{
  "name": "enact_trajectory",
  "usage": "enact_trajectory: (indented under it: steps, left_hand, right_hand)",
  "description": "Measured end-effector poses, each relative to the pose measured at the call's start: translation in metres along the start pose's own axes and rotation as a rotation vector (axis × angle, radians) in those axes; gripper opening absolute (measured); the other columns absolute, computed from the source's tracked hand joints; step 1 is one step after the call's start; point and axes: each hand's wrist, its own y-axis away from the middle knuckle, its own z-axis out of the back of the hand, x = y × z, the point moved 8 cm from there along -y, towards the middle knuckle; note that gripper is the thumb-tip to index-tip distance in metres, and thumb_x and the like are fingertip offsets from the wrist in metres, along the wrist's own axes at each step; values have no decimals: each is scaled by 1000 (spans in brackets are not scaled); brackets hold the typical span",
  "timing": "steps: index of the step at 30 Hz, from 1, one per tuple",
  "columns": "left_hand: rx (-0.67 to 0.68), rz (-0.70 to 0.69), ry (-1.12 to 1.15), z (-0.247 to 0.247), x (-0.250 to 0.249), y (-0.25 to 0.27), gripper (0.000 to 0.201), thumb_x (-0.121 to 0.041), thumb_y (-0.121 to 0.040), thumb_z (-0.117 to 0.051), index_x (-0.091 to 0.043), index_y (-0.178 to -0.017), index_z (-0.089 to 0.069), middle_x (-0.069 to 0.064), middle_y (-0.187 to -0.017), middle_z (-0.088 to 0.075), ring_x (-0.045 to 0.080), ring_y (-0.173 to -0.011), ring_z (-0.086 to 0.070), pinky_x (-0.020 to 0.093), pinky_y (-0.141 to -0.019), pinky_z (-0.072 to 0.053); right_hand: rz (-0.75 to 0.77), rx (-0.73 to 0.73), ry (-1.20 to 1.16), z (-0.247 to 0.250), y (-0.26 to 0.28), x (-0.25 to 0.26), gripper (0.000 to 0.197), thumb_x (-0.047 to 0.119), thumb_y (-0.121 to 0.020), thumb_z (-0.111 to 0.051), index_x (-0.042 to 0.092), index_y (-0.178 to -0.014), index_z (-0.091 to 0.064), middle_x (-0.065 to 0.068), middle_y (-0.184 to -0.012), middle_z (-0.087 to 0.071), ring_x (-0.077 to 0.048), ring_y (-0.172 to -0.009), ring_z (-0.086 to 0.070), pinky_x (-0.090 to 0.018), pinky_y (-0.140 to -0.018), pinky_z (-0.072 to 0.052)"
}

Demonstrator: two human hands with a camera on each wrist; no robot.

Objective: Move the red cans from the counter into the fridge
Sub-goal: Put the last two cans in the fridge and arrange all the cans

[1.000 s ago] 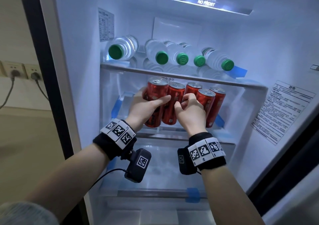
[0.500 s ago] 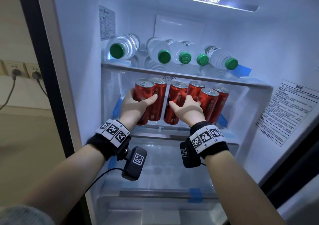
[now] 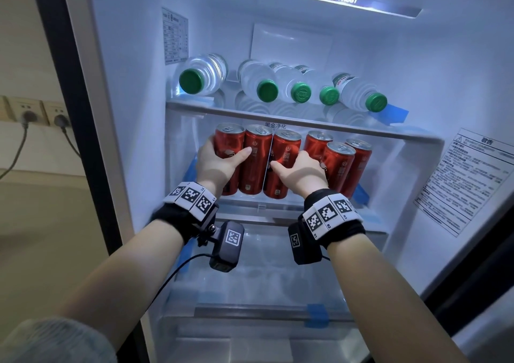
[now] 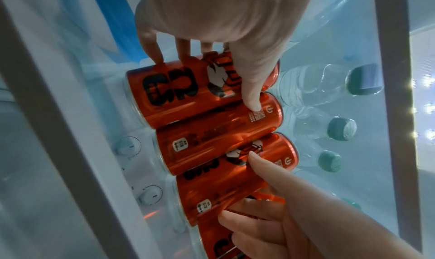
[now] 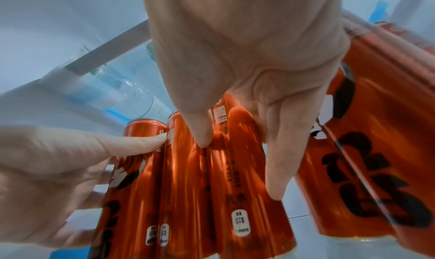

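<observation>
Several red cans stand upright in a row on the fridge's middle shelf [image 3: 258, 206]. My left hand [image 3: 222, 160] grips the leftmost red can [image 3: 228, 146], fingers round its far side and thumb reaching onto the second can [image 3: 254, 162]. In the left wrist view the same can [image 4: 174, 91] lies under my left hand [image 4: 212, 65]. My right hand [image 3: 296, 167] grips the third can [image 3: 285, 154], thumb on its front. In the right wrist view my right hand [image 5: 235, 143] wraps that can [image 5: 237, 179]. Three more cans [image 3: 338, 165] stand to the right.
Water bottles with green caps [image 3: 267, 90] lie on the glass shelf just above the cans. The fridge's left wall [image 3: 133, 112] is close to my left hand. A clear drawer [image 3: 256, 284] sits below. The door with a warning label [image 3: 467, 179] stands at the right.
Both hands have pushed their cans further in and to the left along the shelf. The left hand's can now stands at the left end of a closed row.
</observation>
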Motion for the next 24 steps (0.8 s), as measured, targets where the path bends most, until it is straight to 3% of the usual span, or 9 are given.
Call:
enact_trajectory:
  steps: [2, 4, 7, 10, 12, 18, 22, 24]
  left_hand:
    - [-15, -11, -37, 2, 0, 1, 109, -58, -43, -87, -31, -136, -38, 0, -139, -48, 16, -127, -50, 40, -109, -41]
    - [-22, -15, -73, 4, 0, 4, 120, -51, -48, -89, -32, -146, -22, 3, -152, -29, 18, -139, -34, 37, -114, -31]
    - [-68, -67, -162, 6, -5, 6, 117, -45, -55, -88, -26, -147, -18, 6, -152, -24, 22, -140, -30, 38, -112, -31]
    - [-59, -76, -220, 0, -9, 6, 112, -47, -57, -86, -24, -144, -20, 6, -147, -26, 23, -136, -34, 46, -111, -35]
    - [-44, -51, -228, -5, -9, 3, 107, -46, -58, -86, -23, -142, -23, 6, -143, -30, 23, -133, -37, 47, -110, -36]
    - [-74, -1, -218, -10, -4, -13, 100, -40, -60, -86, -19, -137, -28, 7, -139, -37, 26, -130, -43, 43, -107, -39]
    - [-95, 9, -245, -11, -2, -27, 102, -43, -57, -88, -20, -136, -28, 8, -137, -38, 26, -129, -43, 42, -108, -39]
    - [-91, 26, -271, -13, -1, -34, 101, -45, -56, -87, -21, -134, -29, 10, -135, -39, 28, -127, -45, 43, -107, -41]
  right_hand:
    - [-9, -6, -2, -2, -1, 1, 77, 64, -79, -57, 10, -130, -35, -13, -123, -58, -34, -102, -64, -46, -88, -54]
    - [-6, -21, 1, -2, -2, 2, 82, 66, -76, -59, 13, -131, -27, -13, -117, -61, -34, -95, -67, -45, -83, -55]
    - [-2, -30, 8, -4, -4, 10, 95, 70, -70, -62, 16, -136, -18, -11, -106, -65, -34, -89, -68, -44, -79, -56]
    - [-28, -7, -33, -7, -9, 15, 112, 76, -58, -64, 22, -139, -9, -12, -106, -66, -35, -91, -69, -47, -83, -56]
    - [-28, 2, -61, -10, -14, 16, 117, 74, -59, -66, 23, -144, -4, -11, -109, -65, -35, -94, -68, -47, -84, -56]
    - [22, 3, -161, -10, -25, 21, 101, 53, -73, -75, 12, -141, -11, -7, -94, -56, -33, -101, -64, -45, -85, -56]
    - [19, 43, -180, -15, -39, 26, 100, 52, -75, -73, 9, -139, -10, -12, -105, -63, -31, -91, -68, -44, -83, -58]
    - [29, 52, -198, -17, -44, 29, 99, 52, -77, -72, 6, -139, -9, -11, -91, -62, -30, -87, -70, -44, -81, -59]
